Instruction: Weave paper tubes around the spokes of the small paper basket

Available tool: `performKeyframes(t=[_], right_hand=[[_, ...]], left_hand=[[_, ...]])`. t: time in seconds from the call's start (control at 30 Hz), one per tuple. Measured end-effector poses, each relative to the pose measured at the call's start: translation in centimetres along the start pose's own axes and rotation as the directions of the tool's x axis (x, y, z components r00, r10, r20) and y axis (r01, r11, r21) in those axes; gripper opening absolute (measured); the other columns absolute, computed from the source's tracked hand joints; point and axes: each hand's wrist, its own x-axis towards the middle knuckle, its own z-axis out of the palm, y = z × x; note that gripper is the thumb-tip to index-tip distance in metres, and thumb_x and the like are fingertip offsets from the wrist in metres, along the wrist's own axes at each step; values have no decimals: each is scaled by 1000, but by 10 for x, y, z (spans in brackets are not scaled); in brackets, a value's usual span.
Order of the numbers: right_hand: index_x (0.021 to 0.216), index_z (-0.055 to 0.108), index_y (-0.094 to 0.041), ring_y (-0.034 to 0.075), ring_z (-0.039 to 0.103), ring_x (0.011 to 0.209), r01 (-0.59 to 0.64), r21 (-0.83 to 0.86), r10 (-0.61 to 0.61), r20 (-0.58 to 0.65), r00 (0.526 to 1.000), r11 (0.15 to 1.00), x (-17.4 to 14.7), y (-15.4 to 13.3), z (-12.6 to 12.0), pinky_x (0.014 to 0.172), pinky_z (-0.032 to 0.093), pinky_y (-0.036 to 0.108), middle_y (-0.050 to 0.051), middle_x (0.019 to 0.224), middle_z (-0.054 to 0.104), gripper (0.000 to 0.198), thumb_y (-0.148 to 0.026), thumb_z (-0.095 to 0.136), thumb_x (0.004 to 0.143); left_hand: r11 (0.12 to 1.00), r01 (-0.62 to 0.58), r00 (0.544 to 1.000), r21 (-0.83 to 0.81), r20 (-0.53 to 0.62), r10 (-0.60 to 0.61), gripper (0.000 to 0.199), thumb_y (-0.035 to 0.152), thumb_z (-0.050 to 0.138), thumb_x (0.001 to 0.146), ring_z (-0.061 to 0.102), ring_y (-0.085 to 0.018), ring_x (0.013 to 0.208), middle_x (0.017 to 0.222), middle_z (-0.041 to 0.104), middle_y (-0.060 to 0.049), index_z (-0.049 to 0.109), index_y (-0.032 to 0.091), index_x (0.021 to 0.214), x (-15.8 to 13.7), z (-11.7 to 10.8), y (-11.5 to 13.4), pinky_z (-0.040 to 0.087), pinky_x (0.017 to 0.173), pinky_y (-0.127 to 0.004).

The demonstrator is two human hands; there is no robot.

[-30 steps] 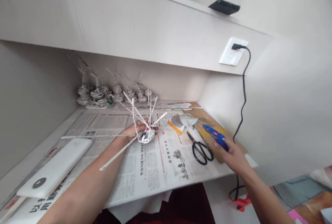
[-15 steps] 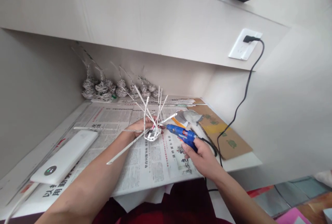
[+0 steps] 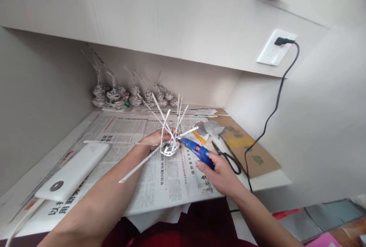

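My left hand (image 3: 158, 138) is closed around a small woven piece of rolled paper sticks (image 3: 170, 148), whose loose ends fan upward and out to the sides. A bit of pink shows in its middle. In my right hand (image 3: 219, 170) is a blue hot glue gun (image 3: 197, 151), its nozzle at the right side of the woven piece; I cannot tell whether the tip touches it. Both hands are above the newspaper (image 3: 148, 178) spread over the table. Black-handled scissors (image 3: 228, 157) lie just beyond my right hand.
Several gourd-shaped paper weavings (image 3: 114, 96) stand along the back left. A bundle of paper sticks (image 3: 183, 113) lies at the back. At left sits a white power bank (image 3: 73, 170); at right, cardboard (image 3: 254, 155) and a black cord (image 3: 271, 115) running to a wall socket (image 3: 276, 47).
The glue gun has come slightly left, its nozzle closer to the woven piece. The scissors now show more clearly behind my right hand. The view has shifted a little.
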Motion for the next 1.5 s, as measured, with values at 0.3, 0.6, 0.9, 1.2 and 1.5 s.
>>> performKeyframes(t=[0.3, 0.6, 0.9, 1.2, 1.5], right_hand=[[98, 55, -19, 16, 55, 76, 54, -39, -51, 67, 996, 998, 2, -2, 2, 71, 43, 28, 2, 84, 61, 25, -42, 47, 90], [110, 51, -20, 20, 58, 88, 84, -112, -81, 31, 996, 990, 4, 1, 4, 79, 44, 35, 7, 98, 63, 27, -39, 43, 92], [113, 47, -19, 22, 59, 89, 67, -238, -63, 27, 998, 969, 4, 0, 3, 79, 44, 35, 8, 97, 63, 29, -40, 40, 93], [107, 47, -19, 21, 58, 81, 88, -423, -69, 60, 996, 902, -1, -11, -4, 70, 40, 31, 7, 90, 63, 26, -39, 36, 95], [114, 50, -20, 23, 60, 90, 84, -454, -97, -4, 995, 887, -9, -17, -23, 75, 43, 32, 8, 99, 65, 29, -37, 40, 93]], left_hand=[[1000, -18, 999, 15, 32, 17, 37, 27, 81, 60, 69, -24, 68, 74, 71, -10, 61, 10, 87, 2, -5, -2, 52, 61, -28], [1000, -8, 1000, 12, 5, 8, 38, 26, 81, 58, 70, -25, 69, 75, 71, -11, 61, 10, 85, 1, -3, 0, 52, 61, -29], [1000, -7, 1000, 11, -11, 7, 38, 29, 82, 59, 69, -24, 68, 72, 70, -10, 62, 10, 86, -1, 0, 3, 52, 62, -29], [1000, 13, 1000, 16, -2, -13, 35, 26, 81, 60, 68, -21, 66, 74, 70, -9, 62, 11, 86, 1, 1, -1, 52, 61, -27], [998, 27, 998, -62, -56, -30, 40, 30, 81, 61, 68, -22, 64, 76, 72, -12, 61, 11, 90, 0, -3, 1, 53, 60, -31]])
